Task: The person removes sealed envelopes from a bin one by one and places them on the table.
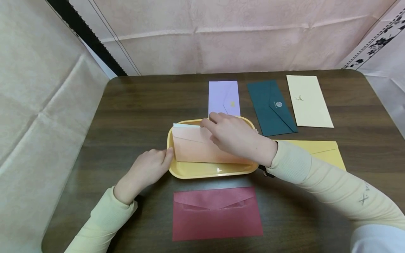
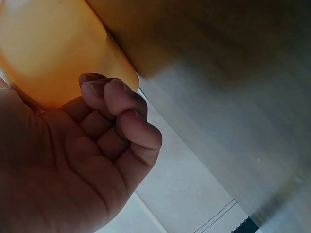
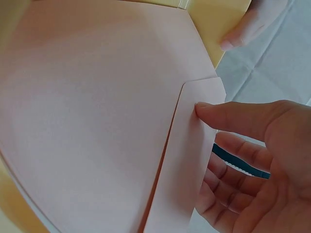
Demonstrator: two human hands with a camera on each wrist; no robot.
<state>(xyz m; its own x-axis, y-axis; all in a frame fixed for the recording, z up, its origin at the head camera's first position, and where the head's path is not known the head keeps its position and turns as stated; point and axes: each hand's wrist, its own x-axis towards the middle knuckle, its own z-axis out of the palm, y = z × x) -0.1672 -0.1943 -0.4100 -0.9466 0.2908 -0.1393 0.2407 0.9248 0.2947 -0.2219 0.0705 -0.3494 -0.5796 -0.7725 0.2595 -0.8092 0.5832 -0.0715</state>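
Head view, from the left: the left hand (image 1: 150,165) is at the near end of the yellow tray (image 1: 190,171), thumb along the rim and the other fingers curled at the outside of the wall, so it seems to grip and steady the tray. Just right of that hand, between it and the other one, the pink envelope (image 1: 190,147) lies over the tray, with the edge of a pale blue sheet or envelope (image 1: 186,125) showing behind it. Closer to the person than both hands, the maroon envelope (image 1: 217,214) lies on the table. Just beyond the right hand (image 1: 232,135) is the lilac envelope (image 1: 223,96). That hand pinches the pink envelope by its flap edge, thumb in front and fingers behind, as the right wrist view shows. To the right hand's far right come the teal envelope (image 1: 270,105), then the yellow envelope (image 1: 326,151), partly under the forearm, and the cream envelope (image 1: 310,102) farthest out.

The step in hand looks like handling the pink envelope at the tray; whether it is being laid in or lifted out I cannot tell. Laying it in would call for lowering the pinched edge inside the rim, then letting go; lifting, for a firm pinch that leaves the blue one behind.
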